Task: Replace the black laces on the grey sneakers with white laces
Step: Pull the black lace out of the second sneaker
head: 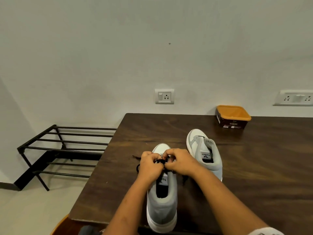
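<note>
Beside the table's left edge stands a black metal shoe rack (64,150), no part of the job. On the table (254,167), the left hand (149,164) is curled over the front of the nearer grey sneaker (161,206). Its fingers pinch the black lace (160,161) where it bunches at the eyelets, and loose ends trail onto the wood to the left of the hand. The right hand (179,162) meets it from the other side, fingers likewise curled and pinching the same lace, knuckles close to the left's.

The lace looks thin, limp and light. It should slide freely if drawn out one crossing at a time, gripped close to the eyelet; tugging a loose end would likely only cinch it. The sneaker seems light, with a soft padded collar and a stiffer sole, so it may shift unless steadied by its sides.

Just right and farther off lies the second grey sneaker (203,150), its tongue bare of lacing as far as I can tell. At the far right sits an orange-rimmed tub (232,116). No white laces show.
</note>
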